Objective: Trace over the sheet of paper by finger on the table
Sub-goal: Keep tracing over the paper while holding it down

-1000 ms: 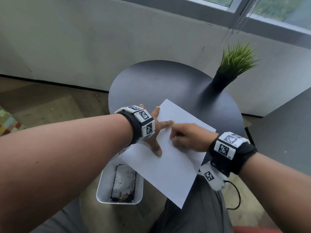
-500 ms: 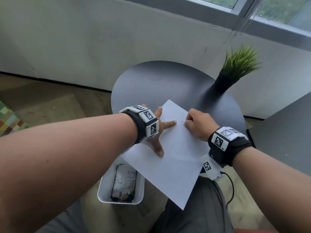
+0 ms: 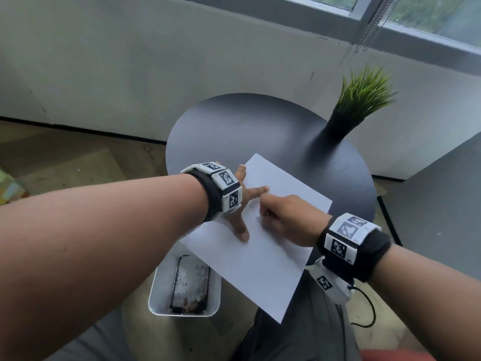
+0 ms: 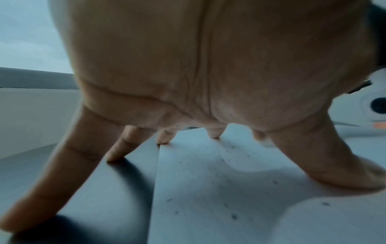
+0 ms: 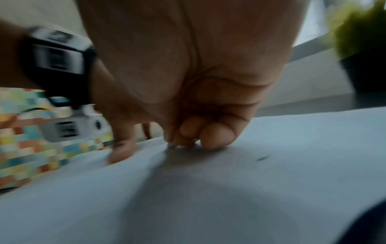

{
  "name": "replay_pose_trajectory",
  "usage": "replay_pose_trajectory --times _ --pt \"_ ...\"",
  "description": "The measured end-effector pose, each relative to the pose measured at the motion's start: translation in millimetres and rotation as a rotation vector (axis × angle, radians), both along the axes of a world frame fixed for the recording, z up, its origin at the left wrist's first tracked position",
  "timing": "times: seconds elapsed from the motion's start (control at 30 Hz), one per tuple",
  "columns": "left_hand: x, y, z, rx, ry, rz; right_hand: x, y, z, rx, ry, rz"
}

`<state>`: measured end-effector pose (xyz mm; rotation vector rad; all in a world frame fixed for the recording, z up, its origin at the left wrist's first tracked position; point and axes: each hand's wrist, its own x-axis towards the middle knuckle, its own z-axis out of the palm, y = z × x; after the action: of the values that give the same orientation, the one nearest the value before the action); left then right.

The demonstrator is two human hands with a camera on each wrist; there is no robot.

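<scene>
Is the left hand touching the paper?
Touching. In the left wrist view the left hand is spread, with its thumb and two fingertips planted on the sheet of paper.

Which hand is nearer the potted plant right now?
Right. The right hand traces mid-sheet on the paper, on the side toward the potted plant. The left hand presses the sheet's far-left edge, farther from the plant.

Soft window daylight, head view sharp but edge-warped, both wrist views motion-blurred.
</scene>
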<state>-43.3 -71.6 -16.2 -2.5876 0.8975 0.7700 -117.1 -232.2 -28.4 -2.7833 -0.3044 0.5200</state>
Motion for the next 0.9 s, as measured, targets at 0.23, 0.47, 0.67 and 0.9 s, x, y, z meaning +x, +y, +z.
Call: replay_pose_trajectory --times 0.23,0.47,0.67,0.9 --pt "-1 -13 14 0.046 -0.013 -0.101 17 -50 4 -0.058 -0.052 -0.448" --pt "3 -22 7 0.103 -0.015 -0.107 -19 -18 6 -0.003 0.086 0.007" --pt "3 -24 8 0.116 -0.031 -0.114 -2 -61 4 -0.099 -0.069 -0.372" --pt "0 -31 10 0.174 -0.064 -0.152 -26 -62 11 -0.062 0.055 -0.159"
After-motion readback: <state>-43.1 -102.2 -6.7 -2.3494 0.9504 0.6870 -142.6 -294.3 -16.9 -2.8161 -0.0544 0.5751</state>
